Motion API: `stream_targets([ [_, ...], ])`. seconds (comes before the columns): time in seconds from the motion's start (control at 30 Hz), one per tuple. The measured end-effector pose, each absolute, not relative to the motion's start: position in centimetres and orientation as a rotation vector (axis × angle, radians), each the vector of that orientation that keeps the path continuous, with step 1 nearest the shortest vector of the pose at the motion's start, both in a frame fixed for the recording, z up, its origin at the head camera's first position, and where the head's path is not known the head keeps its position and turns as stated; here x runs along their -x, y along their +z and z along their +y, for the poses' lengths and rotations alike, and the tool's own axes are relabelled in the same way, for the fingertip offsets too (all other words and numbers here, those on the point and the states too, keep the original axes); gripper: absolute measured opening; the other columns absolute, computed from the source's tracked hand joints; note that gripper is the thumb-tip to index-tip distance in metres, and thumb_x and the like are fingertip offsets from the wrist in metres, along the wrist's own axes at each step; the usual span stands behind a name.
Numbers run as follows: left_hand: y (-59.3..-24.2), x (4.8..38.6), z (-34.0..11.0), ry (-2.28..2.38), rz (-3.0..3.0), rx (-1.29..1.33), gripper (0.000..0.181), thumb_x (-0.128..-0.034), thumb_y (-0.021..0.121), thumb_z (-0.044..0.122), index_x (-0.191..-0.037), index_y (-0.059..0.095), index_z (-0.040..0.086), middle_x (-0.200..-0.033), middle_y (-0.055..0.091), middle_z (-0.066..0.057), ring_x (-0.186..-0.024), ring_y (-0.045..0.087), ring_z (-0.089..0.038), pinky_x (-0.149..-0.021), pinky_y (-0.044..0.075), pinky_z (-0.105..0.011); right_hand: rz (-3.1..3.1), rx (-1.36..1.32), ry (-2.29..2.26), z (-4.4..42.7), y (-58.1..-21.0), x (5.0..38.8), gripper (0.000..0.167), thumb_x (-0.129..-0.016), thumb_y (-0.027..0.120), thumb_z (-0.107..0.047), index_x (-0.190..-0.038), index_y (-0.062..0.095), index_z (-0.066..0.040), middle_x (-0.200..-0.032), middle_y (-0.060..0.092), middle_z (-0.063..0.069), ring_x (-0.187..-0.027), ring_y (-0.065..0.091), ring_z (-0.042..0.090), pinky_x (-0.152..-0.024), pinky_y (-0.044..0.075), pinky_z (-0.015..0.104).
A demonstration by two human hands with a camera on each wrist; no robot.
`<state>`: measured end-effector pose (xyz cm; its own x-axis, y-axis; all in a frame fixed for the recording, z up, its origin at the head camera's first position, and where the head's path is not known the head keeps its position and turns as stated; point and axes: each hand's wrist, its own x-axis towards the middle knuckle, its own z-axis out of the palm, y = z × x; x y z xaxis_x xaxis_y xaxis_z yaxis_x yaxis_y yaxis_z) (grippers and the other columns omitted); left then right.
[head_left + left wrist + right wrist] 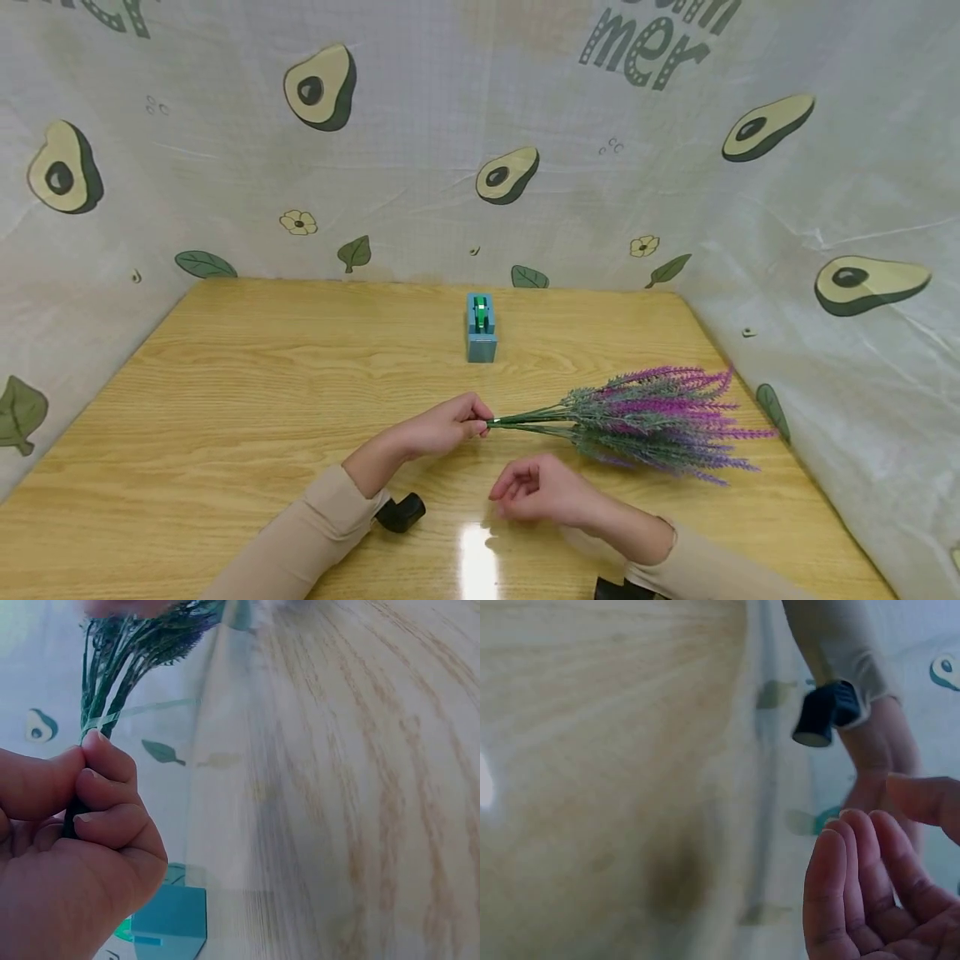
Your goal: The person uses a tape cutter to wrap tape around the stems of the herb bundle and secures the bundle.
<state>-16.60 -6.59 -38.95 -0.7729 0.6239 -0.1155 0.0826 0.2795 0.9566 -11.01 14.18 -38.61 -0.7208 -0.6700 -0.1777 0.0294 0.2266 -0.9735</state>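
A bunch of artificial lavender [652,417] with purple and pink tips lies toward the right, its green stems pointing left. My left hand [446,427] pinches the stem ends between thumb and fingers; in the left wrist view the left hand [90,825] curls round the dark stems [97,697], with a clear strip around them just above the fingertips. Below the stems, my right hand [543,492] is held with nothing in it. The right wrist view shows the right hand [877,892] with fingers gently bent and the thumb apart from them.
A blue tape dispenser [482,346] with a green roll stands behind the hands, near the middle of the wooden table [300,358]. Avocado-printed white cloth [412,167] hangs at the back and both sides. Black wrist cameras are on both sleeves.
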Motion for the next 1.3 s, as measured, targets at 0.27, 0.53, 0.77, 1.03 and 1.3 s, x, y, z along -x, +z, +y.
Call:
stream_targets([
  [0.27, -39.1, 16.7, -6.6, 1.524, 2.045, -0.652, 0.011, -0.0985, 0.037, -0.004, -0.105, 0.046, -0.004, -0.099, 0.054, -0.021, -0.085, 0.045, -0.025, -0.073, 0.034, -0.029, 2.484, 1.363, -1.144, 15.0, -33.8, 14.3, 0.012, -0.082, 0.071, -0.008, -0.092, 0.068, -0.014, -0.087, 0.065, -0.003, -0.081, 0.061, 0.009, -0.073, 0.052, 0.031],
  [0.53, -39.2, 16.8, -6.7, 1.52, 2.035, -0.652, 0.012, -0.0986, 0.036, -0.004, -0.106, 0.045, -0.004, -0.1, 0.054, -0.021, -0.088, 0.046, -0.027, -0.074, 0.035, -0.029, 2.566, 1.512, -0.699, 15.2, -32.8, 18.0, 0.015, -0.078, 0.076, -0.009, -0.089, 0.066, -0.014, -0.091, 0.061, -0.006, -0.088, 0.058, 0.013, -0.078, 0.049, 0.032],
  [0.77, -39.0, 16.7, -6.5, 1.504, 2.062, -0.648, 0.012, -0.0988, 0.036, -0.004, -0.106, 0.046, -0.004, -0.101, 0.055, -0.019, -0.091, 0.048, -0.028, -0.077, 0.037, -0.032, 2.454, 1.33, -0.623, 15.7, -33.7, 18.9, 0.026, -0.078, 0.074, -0.006, -0.097, 0.06, -0.016, -0.093, 0.06, -0.007, -0.086, 0.059, 0.011, -0.075, 0.05, 0.031],
  [1.03, -38.8, 16.6, -6.5, 1.485, 2.092, -0.634, 0.011, -0.0989, 0.037, -0.003, -0.105, 0.047, -0.003, -0.099, 0.055, -0.02, -0.085, 0.046, -0.026, -0.072, 0.035, -0.028, 2.379, 1.312, -0.739, 16.4, -34.6, 19.4, 0.022, -0.084, 0.069, -0.003, -0.099, 0.061, -0.017, -0.094, 0.062, -0.006, -0.083, 0.059, 0.007, -0.072, 0.05, 0.026],
  [1.3, -38.7, 16.8, -6.6, 1.456, 2.117, -0.64, 0.011, -0.0987, 0.042, 0.001, -0.105, 0.05, -0.003, -0.098, 0.057, -0.016, -0.088, 0.05, -0.026, -0.077, 0.041, -0.033, 2.355, 1.267, -0.888, 16.6, -35.1, 19.3, 0.014, -0.082, 0.069, 0.001, -0.096, 0.069, -0.003, -0.092, 0.068, 0.007, -0.081, 0.062, 0.006, -0.07, 0.051, 0.024],
])
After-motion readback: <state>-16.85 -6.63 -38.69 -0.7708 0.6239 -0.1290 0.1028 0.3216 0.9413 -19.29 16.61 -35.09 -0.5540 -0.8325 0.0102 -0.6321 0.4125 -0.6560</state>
